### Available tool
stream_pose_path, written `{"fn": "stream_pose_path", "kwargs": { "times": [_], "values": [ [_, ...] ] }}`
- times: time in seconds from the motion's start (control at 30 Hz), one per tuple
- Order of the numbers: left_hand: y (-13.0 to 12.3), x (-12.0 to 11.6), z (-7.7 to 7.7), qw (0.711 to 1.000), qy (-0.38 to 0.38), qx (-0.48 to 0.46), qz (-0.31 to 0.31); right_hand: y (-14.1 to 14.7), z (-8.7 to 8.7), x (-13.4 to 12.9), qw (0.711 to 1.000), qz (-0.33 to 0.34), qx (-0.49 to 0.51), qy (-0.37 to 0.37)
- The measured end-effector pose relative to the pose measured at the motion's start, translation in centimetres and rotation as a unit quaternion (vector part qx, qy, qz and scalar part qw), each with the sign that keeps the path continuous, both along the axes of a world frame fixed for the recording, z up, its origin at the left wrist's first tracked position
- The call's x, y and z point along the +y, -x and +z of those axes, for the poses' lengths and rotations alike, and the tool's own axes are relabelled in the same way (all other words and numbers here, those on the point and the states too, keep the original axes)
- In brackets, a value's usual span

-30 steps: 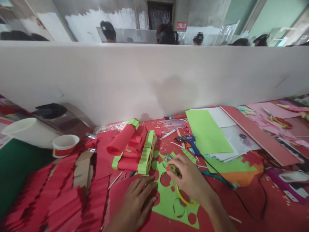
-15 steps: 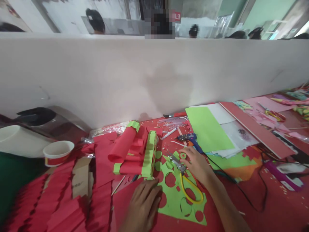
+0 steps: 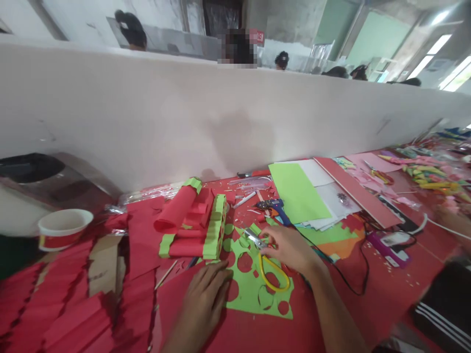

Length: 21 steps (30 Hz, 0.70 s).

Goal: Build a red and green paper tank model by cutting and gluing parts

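My left hand lies flat with its fingers stretched out on red paper, by the left edge of a light green sheet with round holes. My right hand bends its thumb and fingers together at the joint of the yellow-handled scissors, which lie on that green sheet. Whether a small paper piece is also between these fingers I cannot tell. Just beyond my left hand stands a red paper construction of rolled tubes with pleated green edging.
A blue glue gun with a black cord lies beyond my right hand. Green and white sheets are at the back. Pleated red paper and a paper cup are left. A white partition rises behind. A person's dark sleeve shows right.
The view has turned somewhat to the right. My right hand has come down onto the scissors' joint and its fingers have curled in. My left hand stays in place by the green sheet.
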<state>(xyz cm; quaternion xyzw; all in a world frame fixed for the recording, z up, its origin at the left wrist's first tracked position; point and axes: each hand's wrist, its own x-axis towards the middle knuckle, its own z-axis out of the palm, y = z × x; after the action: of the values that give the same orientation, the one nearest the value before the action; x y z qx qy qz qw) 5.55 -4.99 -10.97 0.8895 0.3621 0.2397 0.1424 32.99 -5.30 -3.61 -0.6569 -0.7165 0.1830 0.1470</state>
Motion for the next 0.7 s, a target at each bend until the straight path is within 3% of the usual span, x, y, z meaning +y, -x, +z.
{"fn": "stream_pose_path", "kwargs": {
  "times": [0.1,0.3,0.37,0.53,0.6,0.7],
  "values": [
    [0.0,-0.3,0.1,1.000,0.007,0.010,0.004,1.5,-0.2,-0.8,0.998,0.032,-0.057,0.013],
    [0.6,-0.5,1.8,1.000,0.007,0.002,-0.003,2.6,-0.3,-1.8,0.995,0.000,-0.102,0.017],
    [1.3,-0.4,2.6,0.999,0.003,-0.021,0.043,2.4,-0.3,-1.7,0.995,0.001,-0.103,0.014],
    [3.2,0.2,3.7,0.951,-0.040,-0.041,0.303,2.0,-1.1,-1.2,0.994,0.010,-0.111,-0.003],
    [3.6,0.5,3.6,0.942,-0.044,0.007,0.333,2.0,-1.4,-1.0,0.994,0.013,-0.112,-0.008],
    [3.5,0.8,3.2,0.951,-0.029,0.090,0.295,2.1,-1.6,-0.8,0.995,0.015,-0.101,-0.021]
  ]
}}
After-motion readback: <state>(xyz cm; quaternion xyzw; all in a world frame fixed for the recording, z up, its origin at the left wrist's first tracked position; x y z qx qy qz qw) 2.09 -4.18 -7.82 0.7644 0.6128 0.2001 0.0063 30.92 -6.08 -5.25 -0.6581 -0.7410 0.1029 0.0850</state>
